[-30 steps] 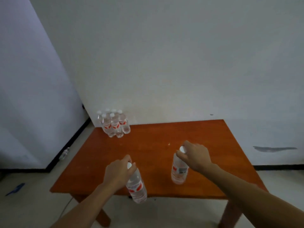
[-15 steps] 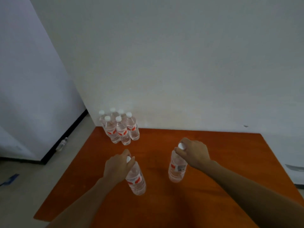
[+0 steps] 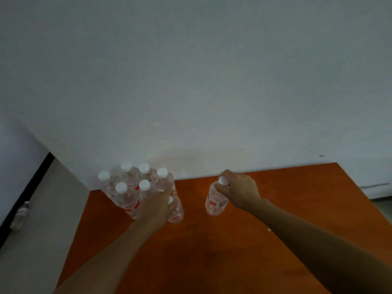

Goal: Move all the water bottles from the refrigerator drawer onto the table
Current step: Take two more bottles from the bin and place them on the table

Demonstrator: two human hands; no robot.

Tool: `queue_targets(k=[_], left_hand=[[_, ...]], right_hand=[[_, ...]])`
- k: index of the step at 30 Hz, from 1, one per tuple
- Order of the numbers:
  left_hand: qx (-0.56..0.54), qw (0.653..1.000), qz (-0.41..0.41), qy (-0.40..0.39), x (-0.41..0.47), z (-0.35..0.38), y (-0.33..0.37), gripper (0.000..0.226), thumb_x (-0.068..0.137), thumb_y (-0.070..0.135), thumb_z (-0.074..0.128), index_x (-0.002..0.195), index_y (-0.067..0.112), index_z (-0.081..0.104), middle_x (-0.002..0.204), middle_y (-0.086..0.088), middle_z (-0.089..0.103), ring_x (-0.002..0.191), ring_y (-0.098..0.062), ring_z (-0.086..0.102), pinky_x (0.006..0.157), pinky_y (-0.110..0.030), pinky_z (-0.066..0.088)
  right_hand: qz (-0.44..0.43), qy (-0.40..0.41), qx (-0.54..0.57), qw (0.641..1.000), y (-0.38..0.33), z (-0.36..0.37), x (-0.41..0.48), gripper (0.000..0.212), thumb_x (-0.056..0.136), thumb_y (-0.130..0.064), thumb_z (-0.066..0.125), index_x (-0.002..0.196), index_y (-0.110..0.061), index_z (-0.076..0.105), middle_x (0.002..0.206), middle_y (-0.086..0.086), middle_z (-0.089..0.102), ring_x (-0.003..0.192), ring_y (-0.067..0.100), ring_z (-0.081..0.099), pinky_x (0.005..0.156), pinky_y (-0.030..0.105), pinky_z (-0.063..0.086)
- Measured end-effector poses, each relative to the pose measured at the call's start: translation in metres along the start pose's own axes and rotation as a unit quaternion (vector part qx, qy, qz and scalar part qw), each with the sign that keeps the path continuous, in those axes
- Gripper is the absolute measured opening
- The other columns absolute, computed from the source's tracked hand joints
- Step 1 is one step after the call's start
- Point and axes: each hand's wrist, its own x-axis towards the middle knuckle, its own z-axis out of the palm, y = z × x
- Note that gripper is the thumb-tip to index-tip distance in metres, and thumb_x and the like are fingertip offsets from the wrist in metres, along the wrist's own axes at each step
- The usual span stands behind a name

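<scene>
One head-worn camera looks forward and down from close above the table [image 3: 233,251]. The wall [image 3: 191,71] fills the frame toward 12 o'clock. Both forearms enter from 6 o'clock.

I see six clear water bottles [image 3: 135,187] with white caps and red labels standing upright, packed together at the surface's [image 3: 212,262] ten o'clock corner. A seventh bottle [image 3: 176,211] stands touching that cluster at its four o'clock side. An eighth bottle [image 3: 216,198] stands upright, apart, toward three o'clock.
</scene>
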Motion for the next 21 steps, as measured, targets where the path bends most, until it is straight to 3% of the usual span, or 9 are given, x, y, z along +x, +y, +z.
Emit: queue_targets(k=[5, 7, 11, 16, 21], left_hand=[[-0.031, 0.999, -0.001, 0.017, 0.022, 0.000, -0.021, 0.041, 0.095, 0.043, 0.044, 0.132, 0.025, 0.041, 0.097, 0.002, 0.067, 0.079, -0.014, 0.064, 0.057, -0.025, 0.040], [-0.068, 0.997, 0.003, 0.021, 0.023, 0.002, -0.029, 0.040, 0.094, 0.044, 0.046, 0.129, 0.023, 0.044, 0.103, 0.002, 0.066, 0.083, -0.015, 0.064, 0.061, -0.028, 0.046], [-0.127, 0.991, 0.036, 0.013, 0.019, 0.001, -0.044, 0.039, 0.093, 0.038, 0.050, 0.129, 0.024, 0.046, 0.100, 0.004, 0.066, 0.081, -0.012, 0.062, 0.067, -0.031, 0.053], [-0.146, 0.989, 0.031, 0.024, 0.008, -0.006, -0.049, 0.038, 0.093, 0.032, 0.053, 0.130, 0.024, 0.048, 0.080, 0.013, 0.054, 0.071, -0.007, 0.055, 0.059, -0.020, 0.039], [-0.116, 0.993, 0.006, 0.038, -0.006, -0.006, -0.053, 0.021, 0.092, 0.026, 0.054, 0.112, 0.020, 0.056, 0.096, 0.002, 0.066, 0.081, -0.013, 0.061, 0.068, -0.025, 0.048]], right_hand=[[-0.005, -0.007, 0.014, 1.000, -0.035, 0.020, 0.044, 0.039, 0.092, -0.053, 0.050, 0.113, -0.020, 0.056, 0.101, 0.001, 0.069, 0.085, 0.020, 0.064, 0.070, 0.031, 0.050], [-0.018, -0.023, 0.022, 0.999, -0.048, 0.030, 0.057, 0.039, 0.092, -0.052, 0.051, 0.115, -0.021, 0.056, 0.105, 0.002, 0.069, 0.089, 0.021, 0.065, 0.077, 0.035, 0.052], [-0.056, -0.056, 0.026, 0.997, -0.070, 0.050, 0.077, 0.035, 0.092, -0.048, 0.054, 0.115, -0.022, 0.054, 0.109, 0.002, 0.067, 0.092, 0.021, 0.062, 0.075, 0.031, 0.045], [-0.057, -0.088, 0.049, 0.993, -0.083, 0.066, 0.085, 0.034, 0.091, -0.046, 0.057, 0.116, -0.023, 0.055, 0.111, 0.002, 0.065, 0.095, 0.021, 0.060, 0.076, 0.032, 0.045], [-0.014, -0.120, 0.080, 0.989, -0.077, 0.057, 0.077, 0.046, 0.091, -0.047, 0.057, 0.128, -0.021, 0.049, 0.119, 0.004, 0.063, 0.101, 0.022, 0.059, 0.084, 0.036, 0.048]])
